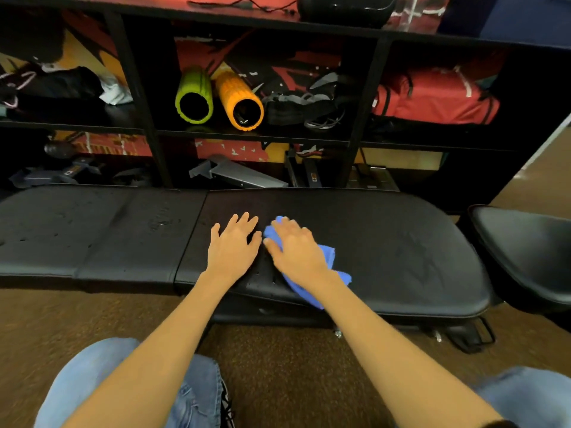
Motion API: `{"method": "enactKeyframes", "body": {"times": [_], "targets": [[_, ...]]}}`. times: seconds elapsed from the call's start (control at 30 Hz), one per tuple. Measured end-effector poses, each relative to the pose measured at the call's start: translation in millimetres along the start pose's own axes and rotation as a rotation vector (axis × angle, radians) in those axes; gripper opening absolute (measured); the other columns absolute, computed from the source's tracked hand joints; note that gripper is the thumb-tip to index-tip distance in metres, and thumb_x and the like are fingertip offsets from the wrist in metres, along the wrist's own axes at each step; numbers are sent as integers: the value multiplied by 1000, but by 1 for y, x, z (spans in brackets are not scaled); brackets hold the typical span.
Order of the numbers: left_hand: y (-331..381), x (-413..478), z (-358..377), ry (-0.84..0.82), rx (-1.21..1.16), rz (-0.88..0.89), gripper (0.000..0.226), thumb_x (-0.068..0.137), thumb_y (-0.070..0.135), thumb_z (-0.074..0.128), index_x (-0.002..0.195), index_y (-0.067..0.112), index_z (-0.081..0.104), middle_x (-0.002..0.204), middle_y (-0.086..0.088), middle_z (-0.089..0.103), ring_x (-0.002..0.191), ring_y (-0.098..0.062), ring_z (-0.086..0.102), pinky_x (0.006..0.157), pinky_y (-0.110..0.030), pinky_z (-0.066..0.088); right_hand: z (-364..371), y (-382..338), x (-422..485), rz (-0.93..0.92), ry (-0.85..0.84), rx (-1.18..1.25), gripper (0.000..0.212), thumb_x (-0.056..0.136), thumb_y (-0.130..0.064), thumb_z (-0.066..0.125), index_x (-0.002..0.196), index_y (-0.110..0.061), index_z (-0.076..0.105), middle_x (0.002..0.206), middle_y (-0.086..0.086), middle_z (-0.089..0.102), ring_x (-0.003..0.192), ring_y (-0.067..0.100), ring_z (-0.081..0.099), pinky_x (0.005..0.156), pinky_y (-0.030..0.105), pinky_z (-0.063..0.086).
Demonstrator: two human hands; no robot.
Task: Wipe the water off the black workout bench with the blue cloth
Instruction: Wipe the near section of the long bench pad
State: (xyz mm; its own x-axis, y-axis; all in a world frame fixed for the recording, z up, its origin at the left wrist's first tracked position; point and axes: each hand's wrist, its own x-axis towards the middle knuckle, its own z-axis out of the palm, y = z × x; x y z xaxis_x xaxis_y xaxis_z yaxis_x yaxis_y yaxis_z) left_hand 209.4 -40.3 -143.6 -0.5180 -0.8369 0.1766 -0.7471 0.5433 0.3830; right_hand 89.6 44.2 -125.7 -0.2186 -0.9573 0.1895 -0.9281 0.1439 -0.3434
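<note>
The black workout bench [401, 242] stretches across the head view in two padded sections. Water droplets [160, 223] bead on the left section, and a few show near my wrists. My right hand [293, 248] lies flat on the blue cloth [327, 257], pressing it onto the right section; most of the cloth is hidden under the palm. My left hand [233, 245] rests flat on the bare pad right beside it, fingers spread.
A black shelf unit [367, 118] stands right behind the bench with green [194, 97] and orange foam rollers [239, 101], a red bag [438, 97] and straps. A black seat pad [525, 251] sits at the right. Brown carpet [293, 366] and my knees lie below.
</note>
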Motion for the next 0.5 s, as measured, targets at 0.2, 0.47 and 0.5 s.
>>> {"method": "enactKeyframes", "body": {"times": [0.2,0.47,0.5], "targets": [[2,-13,-2,54,-25,20,44,101,31,36,144,22,40,153,0,32,144,-17,22,117,-41,9,-10,6,-64,-196,-84,47,50,98,-34,42,144,-17,35,152,1,33,141,14,26,116,29,11],[6,-14,-2,74,-10,17,44,101,33,34,144,24,39,152,2,33,143,-15,23,117,-42,9,-36,81,-59,-3,-100,33,48,98,-30,43,144,-19,34,152,1,34,143,18,23,115,29,12],[6,-14,-1,75,-9,14,44,101,33,34,144,24,39,152,2,33,143,-15,23,117,-42,9,-36,83,-51,46,-87,62,48,99,-29,43,144,-17,34,151,3,34,142,23,25,115,31,15]]}}
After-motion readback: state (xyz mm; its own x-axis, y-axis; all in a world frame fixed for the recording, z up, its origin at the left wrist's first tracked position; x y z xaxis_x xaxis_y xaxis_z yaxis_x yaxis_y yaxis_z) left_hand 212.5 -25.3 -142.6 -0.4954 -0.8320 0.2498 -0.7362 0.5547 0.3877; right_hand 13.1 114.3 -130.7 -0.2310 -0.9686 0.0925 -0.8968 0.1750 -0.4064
